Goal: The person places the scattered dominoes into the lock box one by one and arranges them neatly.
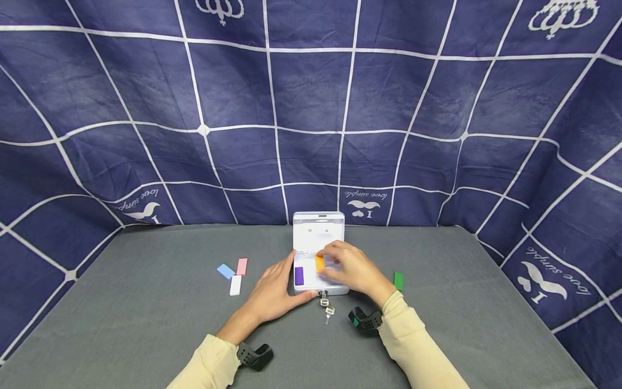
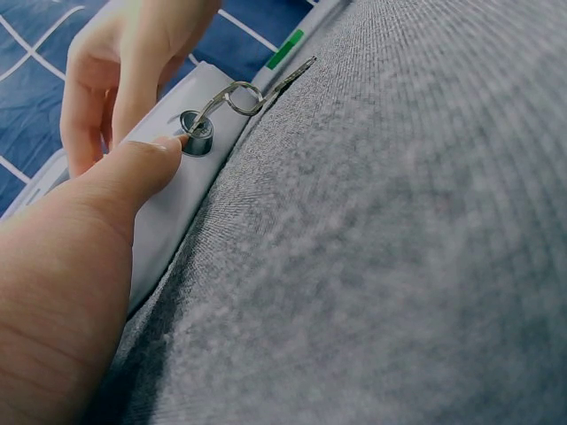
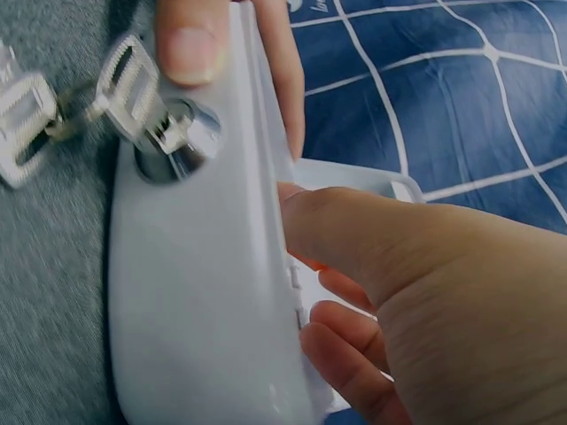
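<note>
A white metal cash box (image 1: 335, 290) stands on the table with its lid (image 1: 318, 232) raised at the back. My right hand (image 1: 357, 267) reaches in over the right side and pinches an orange rectangular block (image 1: 319, 263) between thumb and fingers. Flat in the left part of the box lies a purple block (image 1: 298, 276). My left hand (image 1: 274, 292) steadies the box, straight fingers along its left side and thumb against the front beside the lock (image 2: 202, 135). A key sits in that lock, and a second key (image 1: 330, 311) hangs on the ring below.
Left of the box, blue (image 1: 225, 271), pink (image 1: 242, 266) and white (image 1: 235, 285) blocks lie close together on the grey table (image 1: 160, 302). A green block (image 1: 398, 281) lies to the right, beyond my right wrist. Behind the table hangs a blue checked cloth (image 1: 311, 97).
</note>
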The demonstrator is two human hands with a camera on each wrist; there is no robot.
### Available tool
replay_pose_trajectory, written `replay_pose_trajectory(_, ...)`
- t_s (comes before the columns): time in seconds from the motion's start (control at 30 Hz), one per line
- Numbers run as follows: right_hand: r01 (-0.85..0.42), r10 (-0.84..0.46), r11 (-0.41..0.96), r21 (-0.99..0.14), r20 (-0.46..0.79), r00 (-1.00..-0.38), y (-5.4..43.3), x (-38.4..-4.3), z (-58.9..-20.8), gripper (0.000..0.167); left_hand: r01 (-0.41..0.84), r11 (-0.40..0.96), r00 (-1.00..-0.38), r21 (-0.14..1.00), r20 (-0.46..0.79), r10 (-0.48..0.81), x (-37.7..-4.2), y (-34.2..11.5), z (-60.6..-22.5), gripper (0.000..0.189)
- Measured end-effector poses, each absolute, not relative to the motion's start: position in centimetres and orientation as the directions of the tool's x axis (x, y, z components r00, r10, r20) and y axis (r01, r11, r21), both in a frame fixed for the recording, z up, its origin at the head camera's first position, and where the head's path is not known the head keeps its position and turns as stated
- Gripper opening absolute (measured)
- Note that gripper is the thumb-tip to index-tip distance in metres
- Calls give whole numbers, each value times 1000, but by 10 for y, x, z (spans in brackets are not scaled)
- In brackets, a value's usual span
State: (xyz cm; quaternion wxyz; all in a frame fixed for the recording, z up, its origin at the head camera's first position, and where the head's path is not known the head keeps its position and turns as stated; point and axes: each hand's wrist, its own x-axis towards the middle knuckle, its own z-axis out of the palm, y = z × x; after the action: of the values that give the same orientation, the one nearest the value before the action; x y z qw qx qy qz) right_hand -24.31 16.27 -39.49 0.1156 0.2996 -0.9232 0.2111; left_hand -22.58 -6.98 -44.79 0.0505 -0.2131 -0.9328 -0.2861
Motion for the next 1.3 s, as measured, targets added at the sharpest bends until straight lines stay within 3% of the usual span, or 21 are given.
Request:
replay_pose_trajectory(0.57, -619, -541, 707, -342, 304, -785, 143, -244, -405, 36, 433, 744, -901, 510, 215, 376, -225, -70, -448, 111)
replay_pose_trajectory(1.0, -494, -476, 762, -419, 154, -866, 136, -248, -405, 38, 422, 747, -906, 514, 207, 370, -224, -70, -447, 111)
replay_pose_trajectory(1.3, -509, -490, 759, -406, 157, -857, 135, -248, -402, 36, 430, 742, -902, 514, 217, 373, -225, -70, -447, 111)
